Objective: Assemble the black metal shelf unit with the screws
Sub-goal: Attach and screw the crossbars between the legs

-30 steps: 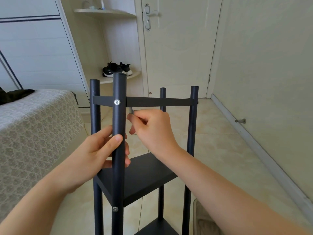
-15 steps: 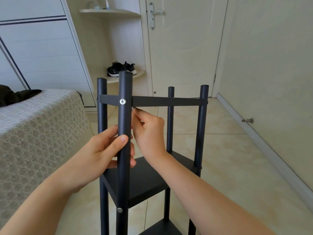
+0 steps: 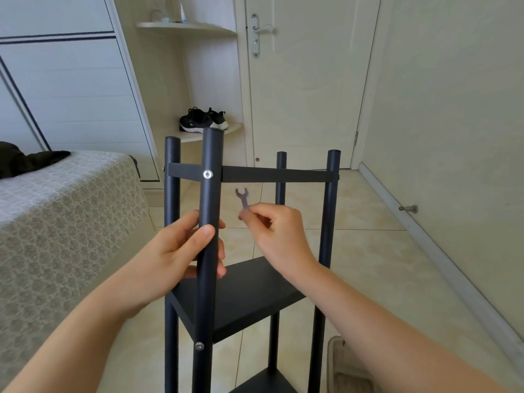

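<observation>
Nothing in the room could be read from where I stood. Any mark on the black shoes (image 3: 202, 120) on the corner shelf (image 3: 234, 127) was too small to make out, and so was any print on the tube (image 3: 183, 15) on the upper shelf (image 3: 198, 26). The shelf unit (image 3: 249, 290), its screw heads (image 3: 207, 174) and the small wrench (image 3: 242, 197) showed no legible lettering.

The left hand (image 3: 181, 251) grips the shelf unit's (image 3: 241, 296) near post; the right hand (image 3: 279, 234) pinches a small, blurred tool, apparently a flat wrench (image 3: 242, 198).
</observation>
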